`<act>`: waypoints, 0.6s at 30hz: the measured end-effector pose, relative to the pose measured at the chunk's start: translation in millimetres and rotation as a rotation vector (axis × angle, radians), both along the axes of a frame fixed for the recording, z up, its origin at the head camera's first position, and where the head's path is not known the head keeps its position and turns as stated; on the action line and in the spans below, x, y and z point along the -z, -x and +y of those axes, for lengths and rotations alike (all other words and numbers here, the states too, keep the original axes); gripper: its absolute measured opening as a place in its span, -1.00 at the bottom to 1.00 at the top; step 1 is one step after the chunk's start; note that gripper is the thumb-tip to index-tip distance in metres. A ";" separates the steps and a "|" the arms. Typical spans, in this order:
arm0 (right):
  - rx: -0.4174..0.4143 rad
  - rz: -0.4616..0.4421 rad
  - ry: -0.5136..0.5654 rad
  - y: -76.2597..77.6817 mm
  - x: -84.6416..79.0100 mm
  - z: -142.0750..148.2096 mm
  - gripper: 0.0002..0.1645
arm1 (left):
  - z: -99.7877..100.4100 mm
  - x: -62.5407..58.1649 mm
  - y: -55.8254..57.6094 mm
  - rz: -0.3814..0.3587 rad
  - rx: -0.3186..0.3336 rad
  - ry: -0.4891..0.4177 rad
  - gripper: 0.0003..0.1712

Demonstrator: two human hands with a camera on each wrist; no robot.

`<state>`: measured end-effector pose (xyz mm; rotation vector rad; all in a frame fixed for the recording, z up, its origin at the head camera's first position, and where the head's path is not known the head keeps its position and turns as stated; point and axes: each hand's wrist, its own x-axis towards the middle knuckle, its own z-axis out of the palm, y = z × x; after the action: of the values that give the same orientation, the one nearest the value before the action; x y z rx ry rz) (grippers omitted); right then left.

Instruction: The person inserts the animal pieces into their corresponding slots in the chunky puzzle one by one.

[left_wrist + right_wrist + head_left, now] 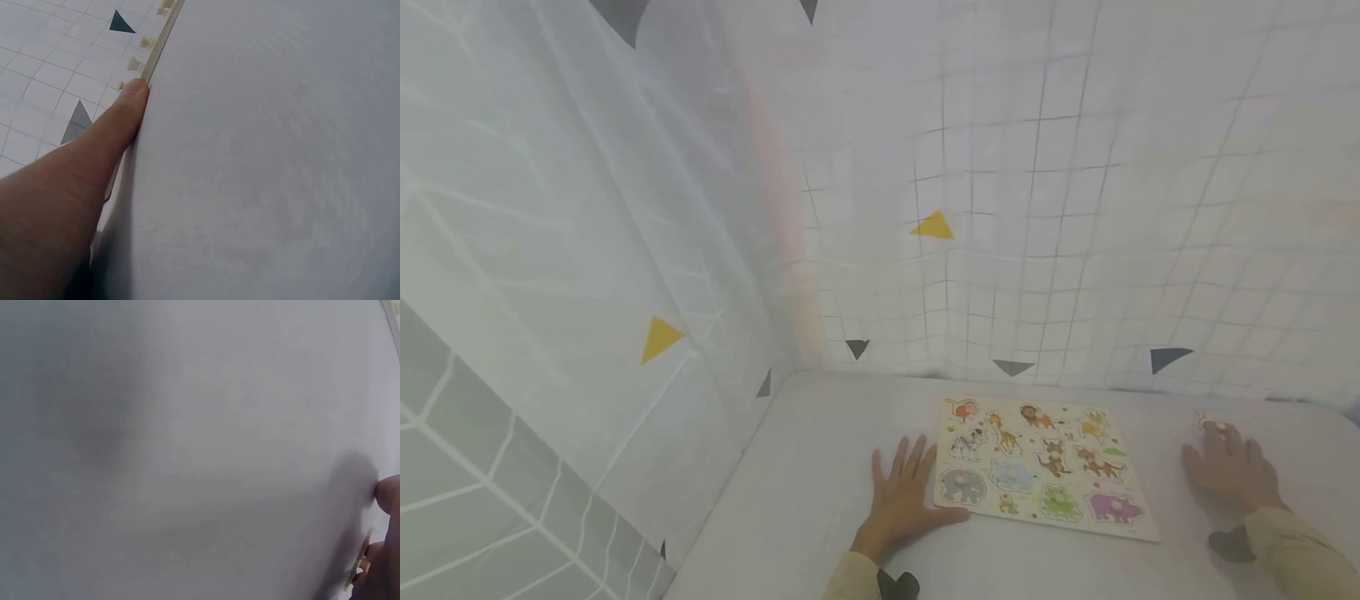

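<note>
An animal peg puzzle board (pixel 1026 454) lies on the white padded surface, with a lion, giraffe, zebra, elephant, frog and other animals on it. My left hand (pixel 901 498) is spread beside the board's left side, thumb at its near left corner. In the left wrist view, that thumb (pixel 122 112) rests along the board's edge (pixel 161 47). Well right of the board, my right hand (pixel 1232 471) reaches over a small puzzle piece (pixel 1202 417) with a curled tail. The right wrist view shows the piece (pixel 359 559) side-on, a fingertip at its knob and the thumb (pixel 389 494) apart.
A white sheet with thin grid lines and triangles (pixel 1000 208) hangs behind the surface. Another pale panel with white lines (pixel 535 375) stands on the left. Small pegs (pixel 134 64) stick up from the board.
</note>
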<state>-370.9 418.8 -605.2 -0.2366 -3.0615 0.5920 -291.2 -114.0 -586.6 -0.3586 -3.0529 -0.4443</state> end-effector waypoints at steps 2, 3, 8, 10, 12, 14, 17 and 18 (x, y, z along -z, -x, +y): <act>0.002 0.010 -0.001 0.5 1.6 0.6 0.02 | 0.2 -2.5 -1.2 -0.003 0.000 -0.001 0.39; 0.007 0.014 -0.005 0.5 2.3 0.2 0.02 | 0.5 -3.6 -1.6 -0.008 0.000 -0.001 0.38; 0.009 0.032 -0.004 -2.4 2.0 -3.3 0.06 | 1.1 -5.8 -2.6 -0.024 -0.005 -0.002 0.38; -0.004 0.046 0.000 -4.2 0.9 -4.0 0.12 | 1.0 -5.0 -2.1 -0.030 -0.008 0.001 0.38; -0.012 0.058 0.004 -6.6 -1.0 -5.3 0.16 | 0.8 -4.0 -1.2 -0.029 -0.009 0.005 0.38; -0.022 0.066 0.008 -7.7 -1.5 -5.8 0.20 | 0.6 -3.0 -0.2 -0.027 -0.009 0.011 0.38; -0.011 0.078 -0.005 -8.5 -2.4 -8.3 0.19 | 0.4 -2.5 0.5 -0.019 -0.006 0.005 0.39; -0.008 0.080 -0.011 -7.9 -2.2 -8.6 0.20 | 0.4 -2.5 0.5 -0.019 -0.005 0.003 0.39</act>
<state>-363.0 410.3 -603.0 -0.1951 -2.9898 0.5702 -291.7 -113.6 -584.1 -0.3487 -3.0729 -0.4453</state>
